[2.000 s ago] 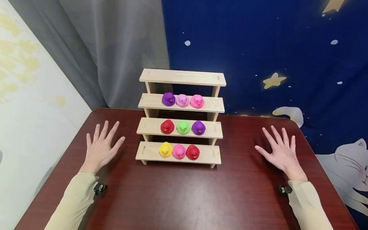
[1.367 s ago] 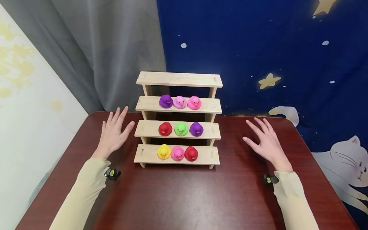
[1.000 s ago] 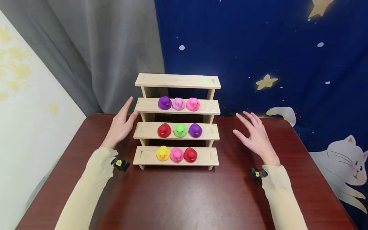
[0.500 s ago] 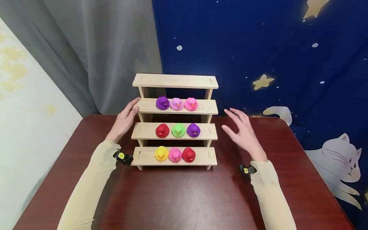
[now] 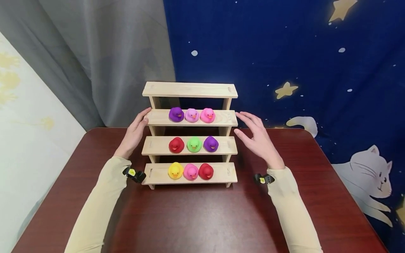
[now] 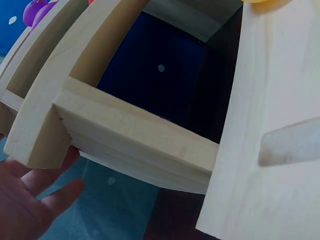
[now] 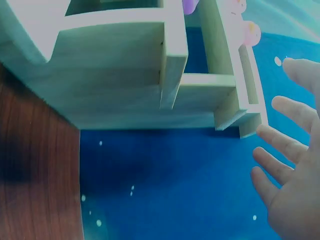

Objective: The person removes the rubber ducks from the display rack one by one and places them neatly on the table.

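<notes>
A wooden stepped display rack [image 5: 190,90] stands between my hands, its top board bare. Each lower board bears three rubber ducks. The upper row holds purple [image 5: 176,114], light pink [image 5: 191,115] and pink [image 5: 207,115]. Red [image 5: 176,144], green [image 5: 194,144] and purple [image 5: 211,144] sit on the middle one. Yellow [image 5: 175,170], pink [image 5: 191,172] and red [image 5: 206,171] are lowest. My left hand [image 5: 131,137] is at the rack's left side, fingertips at a board's end; contact is unclear. My right hand [image 5: 257,140], fingers extended, is by the right side, apart from the wood in the right wrist view.
The rack stands on a dark red-brown table [image 5: 190,218], near its back edge. Behind hang a grey curtain [image 5: 123,63] and a blue curtain [image 5: 253,42] with stars and a cat. A pale panel [image 5: 31,151] is on the left. Small black devices are on both wrists.
Both hands have moved inward from the table's sides to the ends of the rack. The view has shifted slightly; the ducks keep their places on the boards.
</notes>
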A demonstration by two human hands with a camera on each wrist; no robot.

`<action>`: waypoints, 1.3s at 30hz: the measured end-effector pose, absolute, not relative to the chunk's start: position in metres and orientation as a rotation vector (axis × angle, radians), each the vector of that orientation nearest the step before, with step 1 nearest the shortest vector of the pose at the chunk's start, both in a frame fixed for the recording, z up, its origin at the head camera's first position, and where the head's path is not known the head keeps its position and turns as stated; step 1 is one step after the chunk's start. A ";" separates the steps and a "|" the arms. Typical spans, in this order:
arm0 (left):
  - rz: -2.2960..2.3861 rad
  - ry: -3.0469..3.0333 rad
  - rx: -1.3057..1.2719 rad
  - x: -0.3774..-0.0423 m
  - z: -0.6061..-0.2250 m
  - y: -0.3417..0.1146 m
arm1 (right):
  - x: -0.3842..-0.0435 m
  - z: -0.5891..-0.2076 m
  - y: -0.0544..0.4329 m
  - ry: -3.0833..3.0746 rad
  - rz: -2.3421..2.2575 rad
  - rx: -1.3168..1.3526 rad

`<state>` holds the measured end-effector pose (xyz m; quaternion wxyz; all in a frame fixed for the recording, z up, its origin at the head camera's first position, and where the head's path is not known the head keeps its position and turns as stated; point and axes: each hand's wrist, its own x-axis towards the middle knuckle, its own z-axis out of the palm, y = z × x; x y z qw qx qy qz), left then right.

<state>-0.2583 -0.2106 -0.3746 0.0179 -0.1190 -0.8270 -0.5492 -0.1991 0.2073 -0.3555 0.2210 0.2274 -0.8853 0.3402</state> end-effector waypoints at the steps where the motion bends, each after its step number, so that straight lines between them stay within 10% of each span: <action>1: -1.713 -2.566 -0.376 -0.256 -0.372 -0.210 | -0.200 -0.354 0.205 -2.452 0.944 0.632; 39: -1.753 -2.496 -0.364 -0.259 -0.385 -0.207 | -0.241 -0.341 0.146 -2.417 1.031 0.801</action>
